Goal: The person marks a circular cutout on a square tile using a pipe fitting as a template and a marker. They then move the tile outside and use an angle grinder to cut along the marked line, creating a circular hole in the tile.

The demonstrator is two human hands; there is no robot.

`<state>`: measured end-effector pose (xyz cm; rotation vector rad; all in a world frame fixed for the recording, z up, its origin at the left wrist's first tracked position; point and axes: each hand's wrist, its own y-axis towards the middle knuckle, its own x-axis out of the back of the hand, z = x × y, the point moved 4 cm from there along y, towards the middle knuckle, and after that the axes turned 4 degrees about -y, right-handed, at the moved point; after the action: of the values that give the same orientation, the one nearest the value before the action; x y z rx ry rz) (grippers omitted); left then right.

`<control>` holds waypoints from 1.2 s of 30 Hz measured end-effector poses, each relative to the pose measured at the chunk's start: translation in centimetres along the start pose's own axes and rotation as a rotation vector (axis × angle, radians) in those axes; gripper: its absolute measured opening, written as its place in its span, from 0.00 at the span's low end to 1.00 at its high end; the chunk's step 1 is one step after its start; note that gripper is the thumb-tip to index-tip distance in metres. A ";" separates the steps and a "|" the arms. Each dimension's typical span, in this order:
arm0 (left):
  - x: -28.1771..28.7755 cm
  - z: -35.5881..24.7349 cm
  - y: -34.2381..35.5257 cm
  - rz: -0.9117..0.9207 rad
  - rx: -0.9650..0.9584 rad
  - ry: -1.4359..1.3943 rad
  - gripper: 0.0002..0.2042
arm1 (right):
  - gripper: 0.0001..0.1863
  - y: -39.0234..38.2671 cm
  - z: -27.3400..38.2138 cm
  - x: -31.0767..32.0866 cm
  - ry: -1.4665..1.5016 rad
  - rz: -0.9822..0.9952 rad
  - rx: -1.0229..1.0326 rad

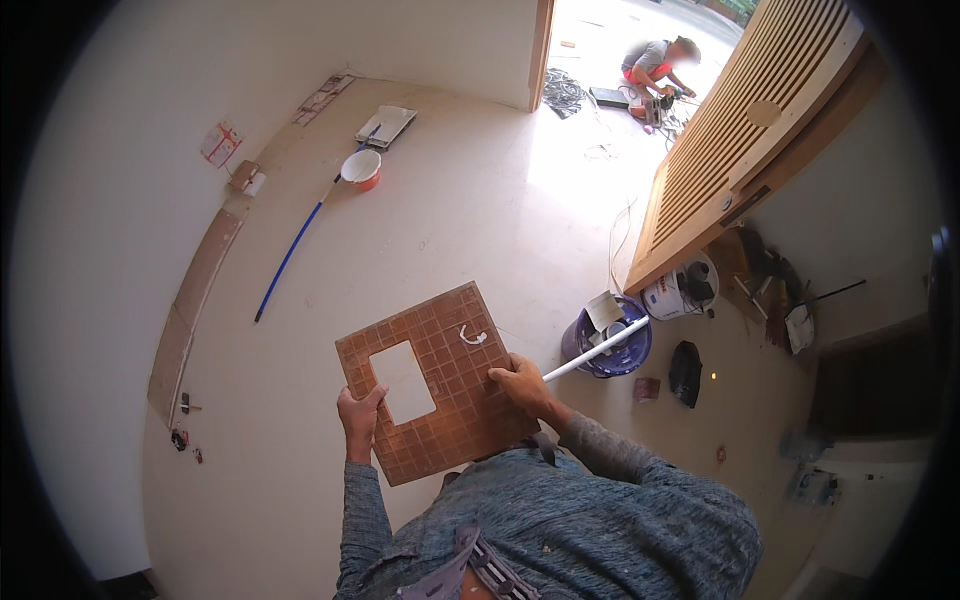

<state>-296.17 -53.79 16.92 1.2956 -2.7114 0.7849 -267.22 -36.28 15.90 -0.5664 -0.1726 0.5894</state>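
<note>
Both hands hold up a square tile (455,400) in front of my body, its reddish-brown ribbed back facing me. It has a rectangular cutout left of its middle, with the pale floor colour showing through. My left hand (358,418) is closed on the tile's left edge, thumb reaching to the cutout's rim. My right hand (525,385) grips the right edge, thumb on the face and fingers hidden behind. A small curled white shape (472,335) shows near the tile's upper right; whether it is a mark or a loose piece I cannot tell.
Right of the tile stands a purple bucket (575,340) with a white pipe (610,345) across it. A white bucket (655,298) sits by the slatted wooden door (690,190). Ahead left are a paint tray (398,128), small bucket (362,172) and blue pole (285,265). A person (655,70) squats outside.
</note>
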 end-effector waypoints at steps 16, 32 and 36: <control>-20.9 -21.6 33.8 0.383 -0.120 0.127 0.23 | 0.17 26.5 13.6 7.9 0.269 -0.333 0.002; -60.1 -35.1 56.9 0.675 -0.317 0.386 0.30 | 0.15 49.4 23.4 33.2 0.465 -0.647 0.048; -74.1 -37.0 59.4 0.721 -0.301 0.393 0.29 | 0.16 55.8 23.0 44.3 0.470 -0.705 0.071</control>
<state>-298.37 47.53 5.92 0.0638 -2.7786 0.5373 -264.52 37.60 4.15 -0.5188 0.0968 -0.2265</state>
